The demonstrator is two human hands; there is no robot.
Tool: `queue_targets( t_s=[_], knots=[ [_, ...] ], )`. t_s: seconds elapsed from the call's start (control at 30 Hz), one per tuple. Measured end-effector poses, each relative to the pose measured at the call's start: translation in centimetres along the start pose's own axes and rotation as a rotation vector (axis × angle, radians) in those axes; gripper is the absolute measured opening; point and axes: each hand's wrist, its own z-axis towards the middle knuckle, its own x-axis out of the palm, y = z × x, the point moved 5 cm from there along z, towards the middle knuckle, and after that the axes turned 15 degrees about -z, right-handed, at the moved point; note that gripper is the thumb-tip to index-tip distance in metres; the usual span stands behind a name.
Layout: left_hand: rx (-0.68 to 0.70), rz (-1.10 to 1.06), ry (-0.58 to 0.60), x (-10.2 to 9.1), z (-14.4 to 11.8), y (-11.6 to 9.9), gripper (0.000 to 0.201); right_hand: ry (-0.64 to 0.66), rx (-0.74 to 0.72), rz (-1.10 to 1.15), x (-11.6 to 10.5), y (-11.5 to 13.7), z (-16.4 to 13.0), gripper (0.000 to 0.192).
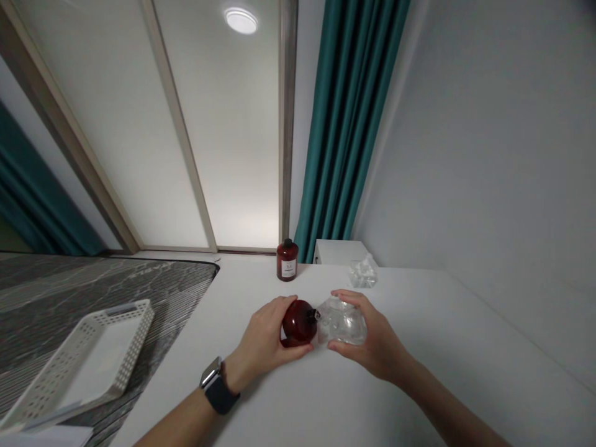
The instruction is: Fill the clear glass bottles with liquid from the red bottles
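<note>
My left hand (pixel 272 332) wraps round a dark red-brown bottle (pixel 298 322) with a black neck or cap, just above or on the white table. A dark smartwatch is on that wrist. In my right hand (pixel 367 335) is a clear, see-through bottle (pixel 347 324), tilted so that its narrow end points left at the black top of the brown bottle. The two tops meet or nearly meet; I cannot tell whether they touch. Farther back, a second red-brown bottle (pixel 287 261) with a white label and black cap stands upright.
A crumpled clear plastic piece (pixel 363 273) lies near the back edge of the white table (pixel 288 403). Behind it is a white cabinet (pixel 339 249). A white perforated basket (pixel 133 351) sits left of the table. Teal curtains (pixel 349 124) and sliding doors are beyond.
</note>
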Motion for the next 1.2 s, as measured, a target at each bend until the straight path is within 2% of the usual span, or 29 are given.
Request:
queue_targets(
  t_s=[0.5,1.2],
  knots=[
    [-0.057,-0.076,-0.071,-0.5,0.0,-0.2,0.071,0.069,0.003,-0.008,-1.0,0.7,1.5,0.066],
    [-0.100,-0.110,-0.107,-0.5,-0.2,-0.3,0.070,0.110,-0.002,-0.031,-1.8,1.3,2.4,0.065]
  ],
)
